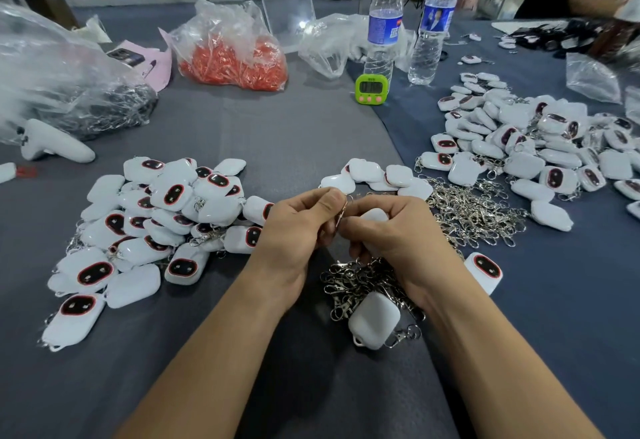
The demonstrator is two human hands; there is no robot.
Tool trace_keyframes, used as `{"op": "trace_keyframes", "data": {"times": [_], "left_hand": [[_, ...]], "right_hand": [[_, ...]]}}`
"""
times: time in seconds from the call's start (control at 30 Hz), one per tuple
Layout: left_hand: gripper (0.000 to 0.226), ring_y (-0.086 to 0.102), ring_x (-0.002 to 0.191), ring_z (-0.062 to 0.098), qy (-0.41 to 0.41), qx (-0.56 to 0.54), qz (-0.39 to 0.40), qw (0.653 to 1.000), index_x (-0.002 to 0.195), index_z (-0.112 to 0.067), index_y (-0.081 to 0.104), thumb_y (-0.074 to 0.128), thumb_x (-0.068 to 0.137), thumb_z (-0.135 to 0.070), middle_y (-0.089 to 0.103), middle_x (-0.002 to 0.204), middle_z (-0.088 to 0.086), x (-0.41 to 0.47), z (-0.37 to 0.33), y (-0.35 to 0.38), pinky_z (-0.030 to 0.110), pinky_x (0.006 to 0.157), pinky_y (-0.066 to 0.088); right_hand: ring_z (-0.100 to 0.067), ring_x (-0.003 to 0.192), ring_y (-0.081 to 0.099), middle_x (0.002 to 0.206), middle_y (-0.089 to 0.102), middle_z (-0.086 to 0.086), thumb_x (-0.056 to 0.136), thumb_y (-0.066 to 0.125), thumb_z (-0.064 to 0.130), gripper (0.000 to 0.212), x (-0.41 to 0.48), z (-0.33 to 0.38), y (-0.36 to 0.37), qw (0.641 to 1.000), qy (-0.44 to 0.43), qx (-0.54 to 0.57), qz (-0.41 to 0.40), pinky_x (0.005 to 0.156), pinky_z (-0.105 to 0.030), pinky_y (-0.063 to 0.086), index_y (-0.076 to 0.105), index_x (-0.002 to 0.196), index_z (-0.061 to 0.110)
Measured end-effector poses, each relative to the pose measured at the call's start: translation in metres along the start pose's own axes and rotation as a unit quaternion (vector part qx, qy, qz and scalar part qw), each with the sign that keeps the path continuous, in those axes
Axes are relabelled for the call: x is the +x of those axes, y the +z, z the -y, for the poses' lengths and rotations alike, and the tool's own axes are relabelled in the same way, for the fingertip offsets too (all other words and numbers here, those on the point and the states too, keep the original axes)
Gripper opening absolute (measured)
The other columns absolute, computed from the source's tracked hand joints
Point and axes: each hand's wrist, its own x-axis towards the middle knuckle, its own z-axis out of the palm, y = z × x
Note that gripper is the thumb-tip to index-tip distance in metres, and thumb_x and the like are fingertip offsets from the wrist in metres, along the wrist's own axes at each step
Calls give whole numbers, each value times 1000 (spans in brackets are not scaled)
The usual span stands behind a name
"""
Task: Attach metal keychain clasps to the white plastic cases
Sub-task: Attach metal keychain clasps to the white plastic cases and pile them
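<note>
Hands together mid-desk. Left hand pinches metal clasp, long axis roughly 1-to-7 o'clock. Right hand curls round white case, at clasp's 3 o'clock, seemingly touching. Case loop hidden; likely clasp feeds rightward.

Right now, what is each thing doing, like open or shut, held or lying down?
Left hand: pinching a metal clasp.
Right hand: holding a white case.
Green timer: standing, digits showing.
Bottle by the timer: upright, cap on.
Other bottle: upright, cap on.
Case below the hands: lying on the clasp heap.
</note>
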Motion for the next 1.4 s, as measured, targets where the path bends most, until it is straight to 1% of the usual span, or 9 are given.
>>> {"op": "trace_keyframes", "data": {"times": [0.17,0.33,0.5,0.63,0.8,0.93,1.13,1.27,1.4], "left_hand": [[30,43,55,12,20,-8,10,1000,70,-13,65,59,100,-14,49,56,0,2,1,-2,19,52,39],[30,38,49,6,57,40,-16,997,71,-20,75,63,98,-14,48,52,-4,1,6,-2,16,47,33],[18,44,50,4,120,113,-14,986,79,-22,78,68,93,-16,54,53,-8,2,10,-5,14,50,39],[13,55,53,4,172,215,-50,960,80,-33,80,81,81,-20,69,60,-5,0,13,-10,21,54,48],[11,54,51,-3,251,318,-92,910,82,-31,79,81,79,-20,66,59,-17,-4,16,-9,16,52,44],[16,62,62,2,194,217,-82,953,79,-29,81,77,80,-13,74,68,-11,-3,12,-7,24,63,54],[28,54,53,2,116,111,-80,984,73,-26,82,74,85,-2,70,63,-8,-3,9,-4,12,53,43],[12,66,57,2,151,269,-107,945,83,-29,81,83,81,-17,72,65,-15,-5,11,-7,20,58,53],[11,65,62,6,246,400,-134,873,87,-33,81,78,77,-37,73,72,-18,-15,9,-3,30,61,56]], "right_hand": [[-19,53,56,66,66,-12,71,70,16,14,2,-1,-2,1000,3,12,-27,48,-28,44,76,74,3],[-16,51,57,63,68,-9,75,78,13,4,3,-2,-2,997,-34,-6,-75,46,-26,43,80,78,14],[-15,50,58,61,69,-11,74,80,17,5,4,-2,-2,991,-52,-31,-120,48,-26,45,80,73,22],[-9,64,66,66,72,12,76,79,15,13,4,-3,-2,962,-106,-180,-173,65,-34,56,79,71,27],[-7,69,68,70,73,16,77,78,11,16,0,-3,0,945,-148,-239,-166,70,-34,57,79,74,27],[-2,58,62,64,72,12,76,78,13,13,3,-2,0,970,-109,-165,-143,61,-27,50,80,73,26],[-1,52,58,59,69,12,76,80,14,14,2,0,-1,977,-102,-145,-123,54,-22,46,79,71,28],[-2,56,60,61,68,16,74,80,15,19,1,-4,-2,955,-125,-221,-154,57,-21,47,75,64,30],[-9,63,63,64,69,13,70,75,25,6,-2,-5,0,930,-150,-290,-166,62,-32,54,75,72,30]]}}
